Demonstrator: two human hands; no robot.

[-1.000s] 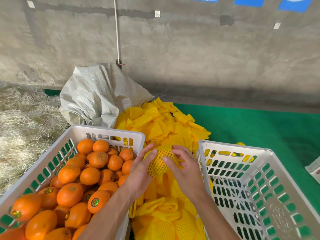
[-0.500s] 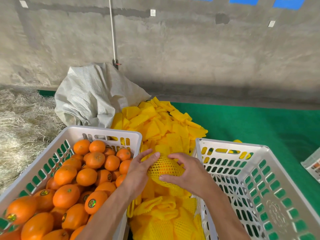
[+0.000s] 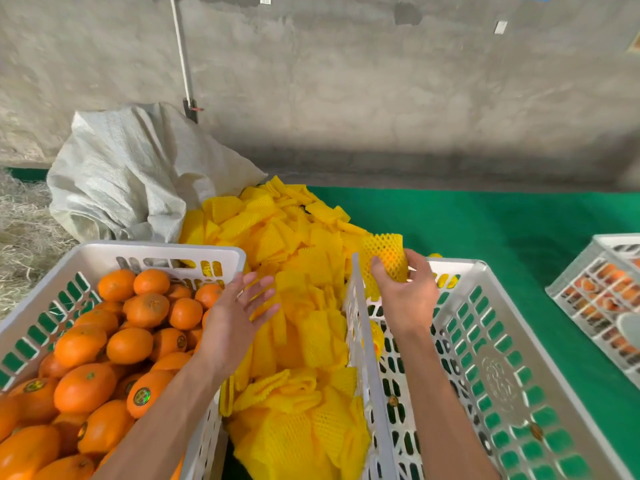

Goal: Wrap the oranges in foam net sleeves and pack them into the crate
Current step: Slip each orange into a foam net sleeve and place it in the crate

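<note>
One sleeved orange [image 3: 387, 255]: gripped in right hand [image 3: 407, 295], above empty crate [image 3: 485, 341].
Left hand [image 3: 232, 317]: fingers spread, holding nothing.
Risk: bruising if dropped onto bare crate floor.

A net-sleeved orange [image 3: 387, 257] sits gripped above the seemingly empty white crate's [image 3: 491, 348] far left corner.

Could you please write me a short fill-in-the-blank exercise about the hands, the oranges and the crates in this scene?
1. The right hand holds a wrapped orange above the ____ crate.
2. The left hand is open and holds ____.
3. The loose foam net sleeves are ____ in colour.
4. The bare oranges lie in the ____ crate.

Missing words: right; nothing; yellow; left
</note>
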